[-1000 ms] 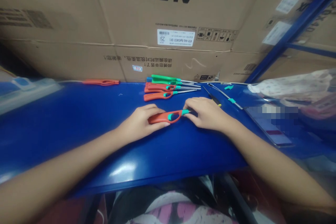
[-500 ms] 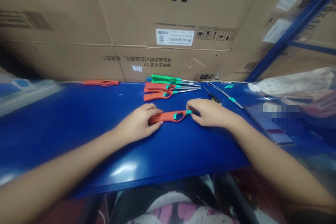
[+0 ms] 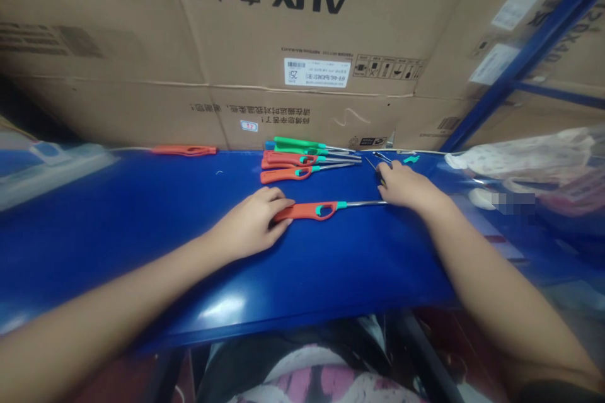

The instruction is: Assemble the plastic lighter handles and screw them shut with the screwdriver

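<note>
Blue tabletop (image 3: 321, 277): left grip (image 3: 250, 221) clamped on a red lighter (image 3: 307, 210), which might roll if loosened; right grip (image 3: 407, 185), by a thin tool (image 3: 370, 164), unclear.

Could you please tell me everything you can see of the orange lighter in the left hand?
The orange lighter has a plastic-looking handle with a loop, a teal trigger, a teal collar and a slim, metallic rod. It is held crosswise over the blue table, rod pointing right. The left hand hides the handle's end; whether the tip touches the right hand is unclear.
</note>
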A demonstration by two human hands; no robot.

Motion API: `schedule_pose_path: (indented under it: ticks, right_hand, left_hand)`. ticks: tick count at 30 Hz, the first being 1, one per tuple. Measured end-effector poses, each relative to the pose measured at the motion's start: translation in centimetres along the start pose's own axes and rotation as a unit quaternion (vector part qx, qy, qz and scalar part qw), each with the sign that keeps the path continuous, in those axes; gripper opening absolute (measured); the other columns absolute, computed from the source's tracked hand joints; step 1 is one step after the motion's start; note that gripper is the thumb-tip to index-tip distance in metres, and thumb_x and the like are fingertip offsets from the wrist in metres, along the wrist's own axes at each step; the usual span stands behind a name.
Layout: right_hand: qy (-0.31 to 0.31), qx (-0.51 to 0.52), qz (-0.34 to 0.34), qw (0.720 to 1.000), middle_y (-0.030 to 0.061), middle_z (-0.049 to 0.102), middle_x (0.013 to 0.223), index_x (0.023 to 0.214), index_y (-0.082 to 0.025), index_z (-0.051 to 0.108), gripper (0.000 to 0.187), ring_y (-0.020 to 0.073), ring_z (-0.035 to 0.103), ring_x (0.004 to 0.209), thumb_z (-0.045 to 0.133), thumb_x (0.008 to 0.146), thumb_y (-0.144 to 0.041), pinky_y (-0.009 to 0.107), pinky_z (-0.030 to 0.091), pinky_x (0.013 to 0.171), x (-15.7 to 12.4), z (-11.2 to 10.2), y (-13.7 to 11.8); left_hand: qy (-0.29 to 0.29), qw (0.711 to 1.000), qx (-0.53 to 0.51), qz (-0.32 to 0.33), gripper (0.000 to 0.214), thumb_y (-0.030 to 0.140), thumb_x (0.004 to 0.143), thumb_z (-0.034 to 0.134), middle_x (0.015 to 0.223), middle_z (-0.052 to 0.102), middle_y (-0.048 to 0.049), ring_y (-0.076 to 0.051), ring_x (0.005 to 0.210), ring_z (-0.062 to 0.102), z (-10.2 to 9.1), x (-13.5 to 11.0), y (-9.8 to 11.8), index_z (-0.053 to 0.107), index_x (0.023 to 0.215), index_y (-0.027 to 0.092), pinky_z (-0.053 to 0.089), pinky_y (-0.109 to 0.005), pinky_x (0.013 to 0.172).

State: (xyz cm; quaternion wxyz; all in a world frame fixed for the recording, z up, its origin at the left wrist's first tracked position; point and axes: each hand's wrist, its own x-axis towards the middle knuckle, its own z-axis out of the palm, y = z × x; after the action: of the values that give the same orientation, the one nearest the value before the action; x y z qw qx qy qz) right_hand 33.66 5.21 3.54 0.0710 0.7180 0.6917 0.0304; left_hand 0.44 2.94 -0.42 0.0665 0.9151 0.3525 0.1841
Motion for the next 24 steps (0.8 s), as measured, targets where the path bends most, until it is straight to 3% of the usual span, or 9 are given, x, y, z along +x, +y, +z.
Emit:
schedule_pose_path:
  ticks: [4,7,10,12,14,16,19,22,24]
  right_hand:
    - [-0.034,0.025,0.010,0.999,0.0228,0.061,0.121,0.138,-0.013,0.048,0.051,0.0347,0.065,0.105,0.050,0.087,-0.017,0.040,0.051,0.079,0.4,0.3,0.4]
    - [-0.002,0.038,0.033,0.999,0.0258,0.058,0.126,0.139,-0.011,0.046,0.050,0.0364,0.064,0.108,0.046,0.090,-0.022,0.043,0.050,0.082,0.4,-0.2,0.5]
    - [0.142,0.115,0.032,0.983,0.0253,0.062,0.125,0.129,-0.010,0.054,0.041,0.0361,0.063,0.112,0.044,0.093,-0.026,0.045,0.049,0.090,0.2,-1.0,0.0]
    - [0.260,0.212,0.001,0.942,0.0195,0.069,0.117,0.116,-0.014,0.063,0.032,0.0325,0.064,0.110,0.049,0.092,-0.029,0.043,0.048,0.094,-0.1,-1.5,-1.0]
    - [0.315,0.331,-0.042,0.889,0.0125,0.073,0.105,0.103,-0.018,0.068,0.025,0.0274,0.067,0.096,0.056,0.088,-0.034,0.040,0.051,0.088,-0.4,-1.6,-2.7]
    - [0.256,0.473,-0.086,0.838,0.0060,0.071,0.082,0.096,-0.019,0.070,0.027,0.0200,0.063,0.069,0.061,0.087,-0.042,0.034,0.052,0.066,-0.7,-1.5,-5.2]
    - [0.121,0.595,-0.141,0.782,-0.0042,0.054,0.057,0.111,-0.019,0.068,0.040,0.0123,0.047,0.045,0.061,0.089,-0.052,0.027,0.040,0.046,-0.9,-1.3,-9.5]
    - [0.051,0.589,-0.256,0.765,-0.0003,0.065,0.074,0.112,-0.020,0.069,0.035,0.0110,0.052,0.053,0.062,0.090,-0.046,0.026,0.043,0.050,-0.1,-1.1,-13.9]
    - [0.036,0.588,-0.295,0.752,0.0024,0.070,0.088,0.112,-0.021,0.069,0.031,0.0116,0.056,0.059,0.063,0.089,-0.041,0.027,0.047,0.056,1.1,-0.9,-16.6]
  left_hand:
    - [-0.009,1.000,-0.005,-0.008,0.040,0.034,0.095,0.057,0.114,0.065,-0.0137,-0.028,0.108,0.063,-0.4,0.1,0.1,0.065,0.129,0.014,0.055,-0.041,0.095]
    - [0.004,1.000,0.005,-0.027,0.041,0.041,0.095,0.057,0.119,0.067,-0.0130,-0.028,0.110,0.064,-1.2,0.4,-0.2,0.067,0.127,0.017,0.054,-0.042,0.097]
    - [0.024,0.998,0.031,-0.051,0.039,0.044,0.094,0.057,0.119,0.070,-0.0120,-0.030,0.113,0.064,-2.3,0.7,-0.7,0.071,0.121,0.019,0.054,-0.043,0.094]
    - [0.009,0.997,0.027,-0.074,0.038,0.046,0.092,0.059,0.113,0.073,-0.0107,-0.029,0.106,0.068,-2.8,0.8,-0.7,0.072,0.116,0.019,0.056,-0.039,0.084]
    - [-0.014,0.995,0.020,-0.093,0.035,0.043,0.092,0.058,0.107,0.074,-0.0096,-0.027,0.097,0.070,-3.1,0.7,-0.5,0.073,0.112,0.019,0.056,-0.037,0.076]
    - [-0.034,0.994,0.015,-0.105,0.029,0.036,0.093,0.056,0.102,0.075,-0.0094,-0.027,0.093,0.070,-3.2,0.6,0.0,0.074,0.107,0.018,0.055,-0.036,0.076]
    - [-0.046,0.994,-0.002,-0.095,0.028,0.031,0.096,0.051,0.105,0.074,-0.0098,-0.026,0.096,0.069,-3.0,0.1,1.3,0.073,0.108,0.017,0.056,-0.037,0.084]
    - [-0.041,0.997,0.035,-0.051,0.029,0.033,0.097,0.052,0.110,0.071,-0.0121,-0.030,0.108,0.064,-2.3,-0.5,2.6,0.070,0.114,0.017,0.055,-0.044,0.092]
    - [-0.046,0.997,0.049,-0.040,0.030,0.029,0.095,0.056,0.118,0.068,-0.0135,-0.032,0.115,0.062,-1.8,-0.8,3.0,0.067,0.120,0.017,0.054,-0.046,0.097]
